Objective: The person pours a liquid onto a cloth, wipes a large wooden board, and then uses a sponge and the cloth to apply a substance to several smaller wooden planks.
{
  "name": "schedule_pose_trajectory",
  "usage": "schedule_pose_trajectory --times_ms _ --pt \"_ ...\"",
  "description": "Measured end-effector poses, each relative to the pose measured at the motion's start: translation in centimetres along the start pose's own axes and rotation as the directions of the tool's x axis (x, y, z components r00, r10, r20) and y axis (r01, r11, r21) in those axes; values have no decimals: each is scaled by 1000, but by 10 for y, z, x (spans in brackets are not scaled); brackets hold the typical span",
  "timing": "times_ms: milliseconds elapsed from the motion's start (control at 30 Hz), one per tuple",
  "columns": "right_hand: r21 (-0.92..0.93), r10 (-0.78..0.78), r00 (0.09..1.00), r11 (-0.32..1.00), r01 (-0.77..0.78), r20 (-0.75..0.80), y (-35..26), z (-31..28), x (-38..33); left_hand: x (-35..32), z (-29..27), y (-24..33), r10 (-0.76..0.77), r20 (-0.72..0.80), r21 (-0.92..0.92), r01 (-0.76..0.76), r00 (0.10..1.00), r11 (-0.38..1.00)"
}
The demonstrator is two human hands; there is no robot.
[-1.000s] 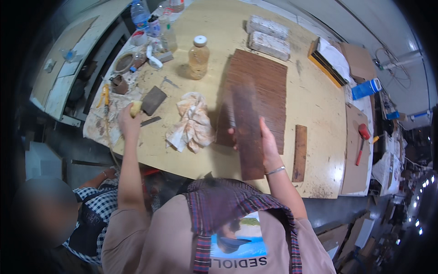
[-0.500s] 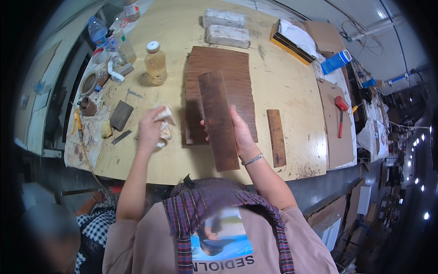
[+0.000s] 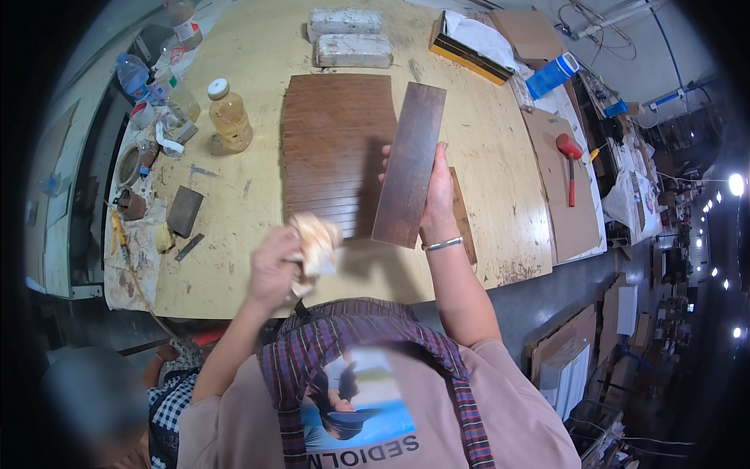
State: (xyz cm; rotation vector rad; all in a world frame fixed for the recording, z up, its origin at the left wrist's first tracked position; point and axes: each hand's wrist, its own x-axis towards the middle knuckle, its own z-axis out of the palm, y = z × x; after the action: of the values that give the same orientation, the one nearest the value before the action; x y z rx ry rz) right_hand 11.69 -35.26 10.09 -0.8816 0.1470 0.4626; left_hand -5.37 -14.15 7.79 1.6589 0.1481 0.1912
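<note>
My right hand [image 3: 439, 191] grips a dark brown wooden board [image 3: 410, 164] by its long edges, holding it tilted above the table. My left hand [image 3: 273, 270] is closed round a crumpled, stained cream cloth [image 3: 316, 244], a little blurred, to the left of the board and apart from it. Beyond my hands, a stack of narrow brown wooden strips [image 3: 332, 125] lies on the pale tabletop. Partly hidden behind my right wrist is another narrow brown wooden piece [image 3: 461, 211].
A bottle of yellowish liquid [image 3: 230, 117] stands left of the strips. At the left lie a dark block [image 3: 185, 211] and a tape ring [image 3: 131, 164]. Two wrapped blocks [image 3: 354, 51] sit at the far side. Rightward are a red mallet [image 3: 569, 148] and blue bottle [image 3: 552, 76].
The board has been raised, shifted right and tilted the other way in my right hand. My left hand has brought the cloth rightward and nearer my body.
</note>
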Motion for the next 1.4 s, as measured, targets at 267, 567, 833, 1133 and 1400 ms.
schedule_pose_trajectory --times_ms 267,567,833,1133,1400 --pt "42 -84 993 996 81 87 26 32 -2 28 20 17 537 313 262 -615 783 744" --pt "38 -305 948 952 303 85 10 56 -13 24 43 7 -194 355 -409 338 915 847" --pt "116 -231 971 968 224 57 9 54 -22 19 49 20 -192 404 -477 386 894 789" --pt "86 -247 965 967 240 89 19 43 -20 17 40 19 -239 418 -410 417 876 811" --pt "378 -173 984 908 179 -51 44 7 5 59 -6 11 -230 230 -253 287 946 924"
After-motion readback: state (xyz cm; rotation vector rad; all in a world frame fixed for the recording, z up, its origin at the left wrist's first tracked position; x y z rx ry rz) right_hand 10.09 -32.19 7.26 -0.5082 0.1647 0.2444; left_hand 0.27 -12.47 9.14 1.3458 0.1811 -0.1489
